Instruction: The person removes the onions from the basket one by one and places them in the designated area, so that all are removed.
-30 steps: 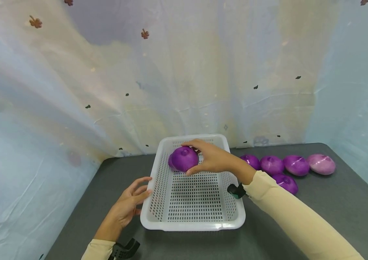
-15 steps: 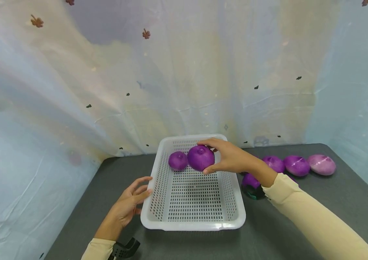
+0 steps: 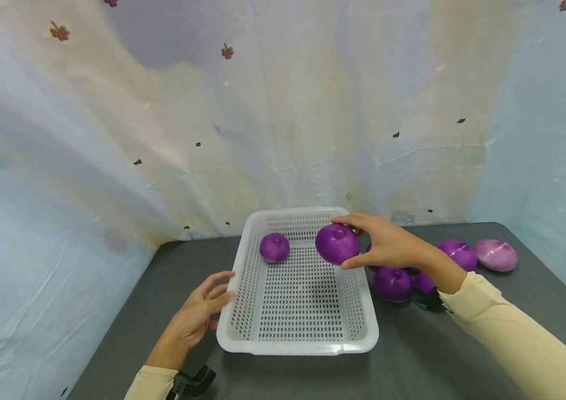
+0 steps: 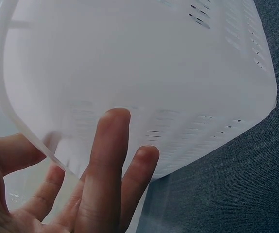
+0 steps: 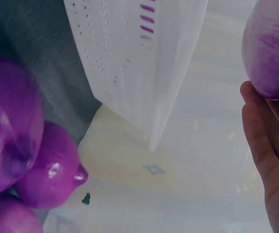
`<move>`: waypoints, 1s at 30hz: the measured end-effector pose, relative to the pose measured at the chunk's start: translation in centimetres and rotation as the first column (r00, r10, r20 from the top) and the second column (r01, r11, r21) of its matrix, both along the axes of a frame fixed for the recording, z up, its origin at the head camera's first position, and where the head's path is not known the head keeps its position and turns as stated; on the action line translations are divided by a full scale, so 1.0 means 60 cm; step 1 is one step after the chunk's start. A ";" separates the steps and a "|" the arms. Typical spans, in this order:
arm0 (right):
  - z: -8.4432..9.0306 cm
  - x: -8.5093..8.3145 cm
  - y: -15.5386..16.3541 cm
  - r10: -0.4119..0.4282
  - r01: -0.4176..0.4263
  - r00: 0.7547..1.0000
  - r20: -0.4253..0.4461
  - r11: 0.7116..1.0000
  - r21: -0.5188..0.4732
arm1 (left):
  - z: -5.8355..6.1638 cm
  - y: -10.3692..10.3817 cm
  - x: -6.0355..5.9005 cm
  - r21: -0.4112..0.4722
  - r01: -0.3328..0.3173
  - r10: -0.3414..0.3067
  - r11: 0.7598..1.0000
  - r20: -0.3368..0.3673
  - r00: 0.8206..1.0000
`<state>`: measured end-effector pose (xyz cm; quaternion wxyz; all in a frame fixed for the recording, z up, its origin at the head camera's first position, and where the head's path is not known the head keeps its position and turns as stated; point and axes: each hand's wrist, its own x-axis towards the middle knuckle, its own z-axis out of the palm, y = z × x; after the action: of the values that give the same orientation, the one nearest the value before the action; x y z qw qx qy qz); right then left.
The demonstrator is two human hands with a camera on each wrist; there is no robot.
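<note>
A white perforated plastic basket [image 3: 295, 349] stands on the dark table. My left hand [image 3: 198, 311] holds its left rim; in the left wrist view, fingers [image 4: 109, 165] lie along the outer wall while another digit reaches over the rim. High over the basket's right side, my right hand [image 3: 388, 244] grips a glossy purple onion [image 3: 337, 244] between thumb and fingers. One smaller purple onion [image 3: 274, 248] sits inside, near the far left corner. The right wrist view shows the held onion [image 5: 271, 53] at its right edge, raised beside the basket wall.
Several purple onions [image 3: 393, 284] rest on the table right of the basket, partly hidden by my right forearm. A paler pink-purple onion [image 3: 496, 255] lies farthest right. A patterned pale curtain [image 3: 293, 122] hangs behind the dark table [image 3: 183, 261].
My right hand has carried the gripped onion rightward, from over the far left corner to the basket's right rim, uncovering the onion inside. My left hand has stayed on the left rim.
</note>
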<state>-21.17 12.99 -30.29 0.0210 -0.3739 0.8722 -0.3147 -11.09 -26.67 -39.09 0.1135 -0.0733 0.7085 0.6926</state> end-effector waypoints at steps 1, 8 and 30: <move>-0.001 0.000 0.004 -0.004 0.004 1.000 -0.007 1.000 0.006 | 0.000 0.000 0.000 0.001 0.000 0.000 1.000 -0.001 1.000; -0.005 0.008 0.040 -0.052 0.052 0.998 -0.023 0.999 0.003 | -0.001 -0.001 -0.001 0.007 0.000 0.000 1.000 0.003 1.000; -0.033 0.036 0.163 -0.205 0.208 0.974 -0.094 0.978 0.027 | 0.005 -0.002 0.004 0.026 0.034 -0.033 0.999 -0.014 0.999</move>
<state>-19.01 22.77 -32.27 -0.0445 -0.2946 0.9120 -0.2819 -10.86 -26.80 -38.78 0.1210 -0.0550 0.7013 0.7004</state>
